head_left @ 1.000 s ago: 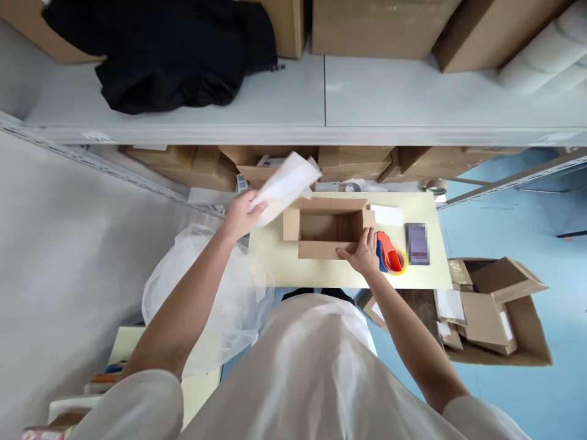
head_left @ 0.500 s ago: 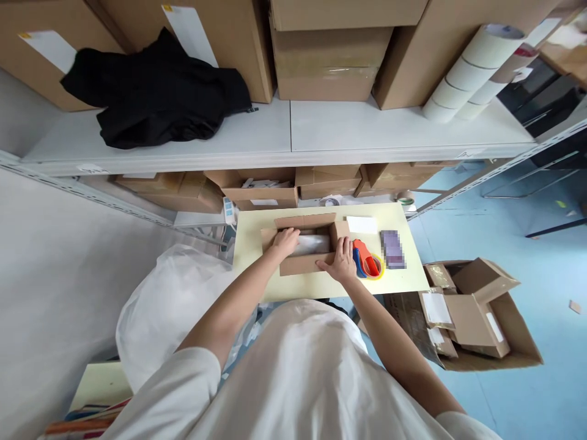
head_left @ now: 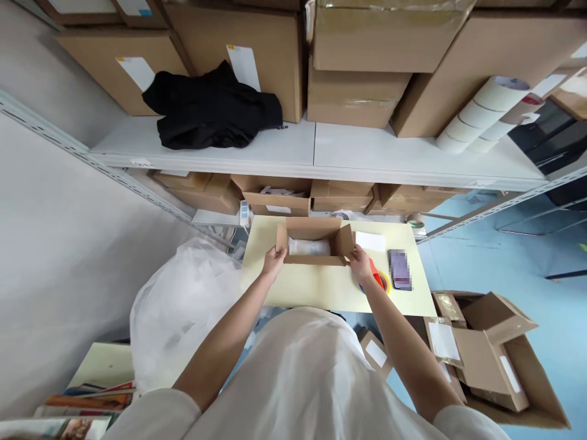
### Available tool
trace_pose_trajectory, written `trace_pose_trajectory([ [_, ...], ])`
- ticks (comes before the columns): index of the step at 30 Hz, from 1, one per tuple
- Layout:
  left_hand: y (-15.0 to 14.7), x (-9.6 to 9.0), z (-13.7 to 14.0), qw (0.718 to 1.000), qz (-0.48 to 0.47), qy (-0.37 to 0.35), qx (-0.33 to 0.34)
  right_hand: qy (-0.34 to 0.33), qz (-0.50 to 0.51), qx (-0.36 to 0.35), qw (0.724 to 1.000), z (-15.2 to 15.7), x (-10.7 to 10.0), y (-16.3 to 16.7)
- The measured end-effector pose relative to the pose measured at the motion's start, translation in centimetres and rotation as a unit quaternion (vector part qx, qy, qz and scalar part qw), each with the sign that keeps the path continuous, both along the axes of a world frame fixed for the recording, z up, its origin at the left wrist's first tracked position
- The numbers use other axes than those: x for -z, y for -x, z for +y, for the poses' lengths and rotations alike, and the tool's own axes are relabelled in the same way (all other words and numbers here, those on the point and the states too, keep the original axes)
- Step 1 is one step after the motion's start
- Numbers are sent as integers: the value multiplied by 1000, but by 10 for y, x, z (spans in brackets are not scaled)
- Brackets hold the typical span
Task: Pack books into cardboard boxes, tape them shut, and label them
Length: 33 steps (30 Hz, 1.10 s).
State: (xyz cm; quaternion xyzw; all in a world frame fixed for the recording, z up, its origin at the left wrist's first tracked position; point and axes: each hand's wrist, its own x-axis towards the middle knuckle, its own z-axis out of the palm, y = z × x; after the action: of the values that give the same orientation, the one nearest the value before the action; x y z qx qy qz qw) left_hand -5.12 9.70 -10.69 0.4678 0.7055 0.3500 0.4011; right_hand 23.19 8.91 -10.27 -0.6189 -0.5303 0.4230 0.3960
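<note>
An open cardboard box (head_left: 316, 261) is over the pale yellow table (head_left: 316, 293), its flaps standing up. Inside it lies a package in clear or whitish plastic wrap (head_left: 308, 247); what the wrap holds cannot be made out. My left hand (head_left: 274, 261) grips the box's left end, thumb at the flap. At the opposite end, my right hand (head_left: 359, 263) pinches the right flap and corner. Close beside my right hand is a tape dispenser (head_left: 376, 275), red and blue with a yellow roll, partly covered by my forearm.
A phone (head_left: 400, 269) and a white card (head_left: 370, 241) lie on the table's right side. Behind is a shelf (head_left: 367, 153) with cartons, black cloth (head_left: 211, 110) and label rolls (head_left: 481, 113). A large carton (head_left: 536, 379) of boxes stands right; a plastic bag (head_left: 178, 305) left.
My left hand has come out of the box and moved to its left end. My right hand has shifted to the right flap. The camera view has tilted up and left.
</note>
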Motion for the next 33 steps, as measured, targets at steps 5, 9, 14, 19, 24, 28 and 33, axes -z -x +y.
trace_pose_trajectory([
  [5,14,-13,-6,998,33,-40,18,30,-52,-29,998,-18,-10,12],
  [9,28,-16,-25,990,68,-79,95,-37,-153,-80,984,-35,-10,11],
  [14,33,-10,-42,955,114,-118,248,-87,-230,-159,956,-50,-1,10],
  [19,53,-17,-33,885,188,-83,418,-36,-343,-303,888,-50,-4,7],
  [24,66,-12,-13,869,154,-88,462,12,-334,-363,870,-38,-18,2],
  [28,57,5,-13,923,51,-108,366,0,-230,-283,931,-34,-19,6],
  [33,44,20,-24,968,-13,-119,219,18,-154,-155,976,-30,-8,22],
])
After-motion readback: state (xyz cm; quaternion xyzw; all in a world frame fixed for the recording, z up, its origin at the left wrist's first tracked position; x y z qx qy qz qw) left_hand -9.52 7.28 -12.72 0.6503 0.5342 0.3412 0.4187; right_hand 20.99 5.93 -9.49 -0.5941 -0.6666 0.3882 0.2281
